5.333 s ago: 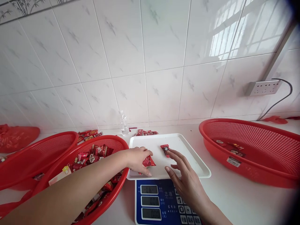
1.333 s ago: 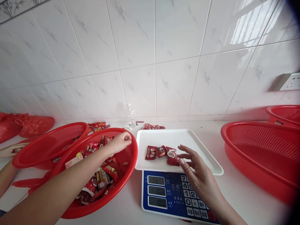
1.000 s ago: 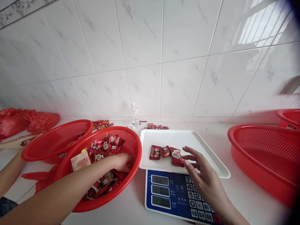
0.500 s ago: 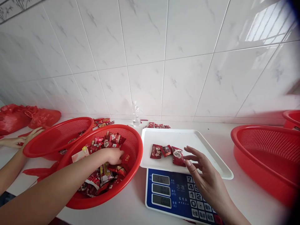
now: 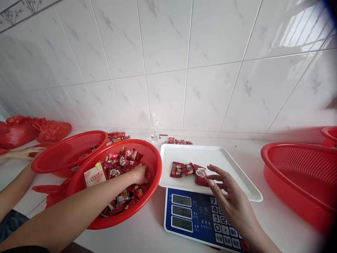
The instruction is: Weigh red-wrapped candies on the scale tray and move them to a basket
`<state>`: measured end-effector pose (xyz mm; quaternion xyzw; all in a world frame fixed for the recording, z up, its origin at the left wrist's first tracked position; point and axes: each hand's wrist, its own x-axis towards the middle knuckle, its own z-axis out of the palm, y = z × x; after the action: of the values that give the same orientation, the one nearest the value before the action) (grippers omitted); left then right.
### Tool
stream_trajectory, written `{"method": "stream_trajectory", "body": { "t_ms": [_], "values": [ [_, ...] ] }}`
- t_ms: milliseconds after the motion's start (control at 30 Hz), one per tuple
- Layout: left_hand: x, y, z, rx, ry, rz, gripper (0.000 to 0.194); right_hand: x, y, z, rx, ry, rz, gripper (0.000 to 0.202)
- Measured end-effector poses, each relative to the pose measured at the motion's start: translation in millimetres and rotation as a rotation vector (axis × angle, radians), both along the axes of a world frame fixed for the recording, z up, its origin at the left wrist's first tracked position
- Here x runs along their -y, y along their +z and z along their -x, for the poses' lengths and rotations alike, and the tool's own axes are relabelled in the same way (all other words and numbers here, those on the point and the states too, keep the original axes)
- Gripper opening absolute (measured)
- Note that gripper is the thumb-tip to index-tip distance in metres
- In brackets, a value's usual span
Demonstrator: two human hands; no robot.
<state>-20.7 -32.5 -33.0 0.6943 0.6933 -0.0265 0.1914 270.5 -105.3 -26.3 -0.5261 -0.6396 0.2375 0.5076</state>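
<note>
My left hand (image 5: 140, 174) is down inside a red perforated basket (image 5: 156, 154) of wrapped candies (image 5: 116, 172), near its right wall. Its fingers are curled and partly hidden, with a red candy packet (image 5: 149, 175) at the fingertips. Over the front edge of a white scale tray (image 5: 207, 154), my right hand (image 5: 229, 191) is open, fingers apart. Its thumb is close to a dark red packet (image 5: 200, 174) with white lettering; whether they touch I cannot tell. Left of that packet lie a small red candy (image 5: 188, 169) and another dark red packet (image 5: 176, 169).
Below the tray is the scale's blue keypad panel (image 5: 202, 211). A second red basket (image 5: 68, 151), another person's hand (image 5: 23, 153) and red plastic bags (image 5: 52, 131) are at left. At right stands a large red basket (image 5: 295, 182). A clear bottle (image 5: 154, 130) is near the wall.
My left hand has moved right and slightly up against the basket wall, and the red packet at its fingertips has shifted with it. My right hand has hardly moved.
</note>
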Motion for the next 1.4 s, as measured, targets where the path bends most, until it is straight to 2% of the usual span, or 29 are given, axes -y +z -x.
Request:
{"method": "stream_trajectory", "body": {
  "t_ms": [167,300,400,533,633,733,900,967,1033,1167,1267,1400],
  "values": [
    [-2,-7.8,-5,0.092,0.010,-0.030,0.018,0,1.5,1,-0.023,0.003,0.002,0.042],
    [-2,0.7,-3,0.177,0.021,-0.067,0.012,1,1.9,1,-0.024,0.001,0.008,0.043],
    [-5,20.3,3,0.214,0.035,-0.182,0.007,-1,1.1,-1,-0.015,0.009,0.011,0.042],
    [-10,56.7,7,0.252,0.081,-0.361,0.004,-3,0.4,-5,0.018,0.052,0.004,0.041],
    [-10,78.4,-7,0.408,0.105,-0.437,0.004,-5,1.1,-6,0.041,0.063,0.004,0.041],
    [-9,86.4,-32,0.531,0.069,-0.430,0.010,-5,1.8,-6,0.042,0.057,-0.006,0.042],
    [-8,79.3,-72,0.618,-0.148,-0.297,0.030,-6,-0.9,-6,0.049,0.058,-0.033,0.043],
    [-6,77.6,-78,0.645,-0.194,-0.246,0.038,-7,-2.5,-7,0.056,0.061,-0.049,0.041],
    [-3,77.6,-76,0.645,-0.187,-0.244,0.037,-8,-3.6,-8,0.094,0.070,-0.081,0.038],
    [-2,72.3,-52,0.559,-0.102,-0.315,0.025,-10,-6.0,-9,0.386,0.145,-0.236,0.030],
    [-5,58.3,-23,0.449,-0.086,-0.327,0.019,-13,-10.5,-9,0.651,0.181,-0.365,0.033],
    [-7,36.2,10,0.197,-0.077,-0.226,0.035,-16,-16.0,-9,0.821,0.161,-0.421,0.042]
  ]
}}
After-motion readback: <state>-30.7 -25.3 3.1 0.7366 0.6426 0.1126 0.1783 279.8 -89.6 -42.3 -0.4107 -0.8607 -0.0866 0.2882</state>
